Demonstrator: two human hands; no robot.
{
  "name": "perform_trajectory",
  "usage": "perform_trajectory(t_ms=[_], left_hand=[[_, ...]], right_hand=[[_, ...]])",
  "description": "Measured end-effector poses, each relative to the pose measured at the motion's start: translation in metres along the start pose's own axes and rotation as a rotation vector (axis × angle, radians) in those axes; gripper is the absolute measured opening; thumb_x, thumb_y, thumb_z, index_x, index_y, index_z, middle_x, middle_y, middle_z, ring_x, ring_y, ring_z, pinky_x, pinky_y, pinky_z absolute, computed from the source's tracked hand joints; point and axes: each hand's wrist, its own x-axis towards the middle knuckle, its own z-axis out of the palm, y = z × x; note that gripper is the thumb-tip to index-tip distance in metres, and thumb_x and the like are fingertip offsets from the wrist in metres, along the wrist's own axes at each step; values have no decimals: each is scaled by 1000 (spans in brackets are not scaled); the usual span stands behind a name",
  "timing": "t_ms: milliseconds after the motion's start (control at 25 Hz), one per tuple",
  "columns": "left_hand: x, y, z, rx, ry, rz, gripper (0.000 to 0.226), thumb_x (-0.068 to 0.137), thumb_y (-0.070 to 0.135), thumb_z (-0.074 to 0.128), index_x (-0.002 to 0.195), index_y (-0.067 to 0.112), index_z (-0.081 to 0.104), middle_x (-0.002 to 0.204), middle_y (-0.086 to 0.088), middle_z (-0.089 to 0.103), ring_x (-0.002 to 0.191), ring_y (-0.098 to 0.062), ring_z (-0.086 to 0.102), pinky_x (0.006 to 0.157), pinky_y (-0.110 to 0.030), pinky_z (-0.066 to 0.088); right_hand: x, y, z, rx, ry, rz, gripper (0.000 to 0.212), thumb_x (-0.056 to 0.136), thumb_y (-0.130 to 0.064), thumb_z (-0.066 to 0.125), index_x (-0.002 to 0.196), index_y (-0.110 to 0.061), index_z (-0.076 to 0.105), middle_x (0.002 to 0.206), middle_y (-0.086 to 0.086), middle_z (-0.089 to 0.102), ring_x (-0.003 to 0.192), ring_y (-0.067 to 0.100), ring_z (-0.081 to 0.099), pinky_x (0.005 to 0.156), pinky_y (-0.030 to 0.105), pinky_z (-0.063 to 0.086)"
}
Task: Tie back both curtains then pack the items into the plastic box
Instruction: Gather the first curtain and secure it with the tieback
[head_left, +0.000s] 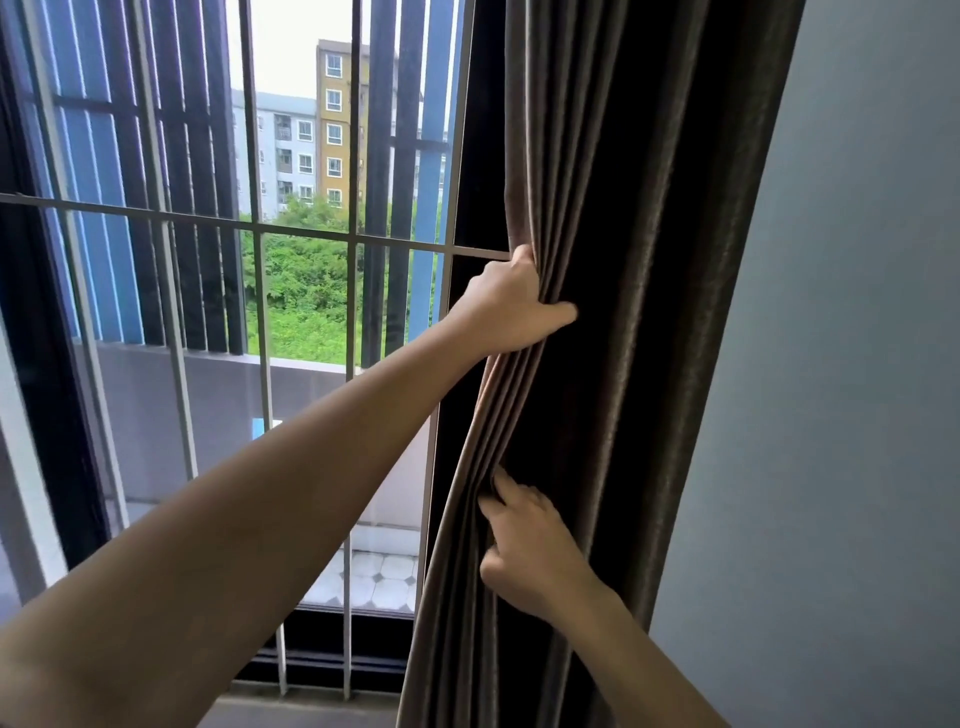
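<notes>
Left forearm (208, 545), curtain (649, 260), barred window (358, 239), grey wall (857, 364)

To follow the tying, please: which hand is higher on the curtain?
The left hand, gripping the bunched curtain; the right hand touches the folds lower down.

Dark brown curtain (597, 208), bunched, hanging rightward

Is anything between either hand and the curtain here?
Nothing visible. The left hand grips the gathered curtain edge beside the window bars; the right hand touches the folds lower down, though a pinch cannot be told.
</notes>
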Motion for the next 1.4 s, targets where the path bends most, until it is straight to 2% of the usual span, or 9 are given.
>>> perform_trajectory(t_ms=[120,240,560,720,1000,1160,1240,1320,1400], left_hand=[[0,-6,1,31,59,-24,41,85,23,46,123,11,39,104,-13,58,94,-33,58,76,-36,48],[-1,-8,-2,-35,35,-28,37,87,19,40,123,10,39,109,-15,56,97,-35,57,78,-38,49],[-1,-4,1,-127,-5,-54,44,91,15,37,135,10,33,113,-14,55,91,-27,57,70,-31,47],[2,-2,5,-104,20,-70,46,89,15,36,135,9,31,119,-15,54,102,-33,57,90,-43,51],[2,1,6,-162,14,-54,45,89,17,38,134,11,35,118,-15,56,101,-31,59,88,-39,51],[-5,8,13,-171,13,-56,67,72,52,54,127,17,42,112,-8,60,98,-24,60,88,-38,52],[-3,10,15,-73,33,-66,73,67,53,60,125,13,41,113,-9,58,100,-27,60,88,-40,52],[0,10,15,-5,53,-81,53,79,32,58,123,7,39,111,-14,55,100,-33,58,86,-44,53],[0,9,14,-5,56,-98,41,84,20,50,122,7,38,111,-16,54,100,-35,57,86,-45,52]], right_hand=[[-1,11,-17,-95,396,45,39,71,-18,48,100,-28,72,142,3,46,134,23,36,116,47,14],[10,25,-54,86,852,220,42,77,-6,62,115,-24,63,152,14,24,138,29,26,112,34,24],[11,28,-20,114,213,88,51,90,-4,48,140,-11,40,157,0,20,121,16,53,96,4,23],[-4,17,5,250,191,56,51,93,-4,41,143,-14,36,155,-7,23,130,8,41,97,-3,12],[-10,20,-6,314,159,41,47,96,-6,40,142,-12,38,151,-9,29,127,-5,27,84,-14,6],[-14,22,-6,257,137,24,47,94,-3,39,141,-10,40,153,-6,27,137,6,27,83,-14,4],[-15,23,-8,210,108,-13,49,91,0,38,138,-13,45,153,-8,28,138,12,29,94,-8,9],[-17,27,-17,116,130,0,48,85,-3,39,123,-22,61,149,-10,36,137,18,35,113,22,26],[-15,37,-29,-13,536,44,38,76,-11,44,100,-24,70,143,-2,47,132,23,41,111,53,28]])
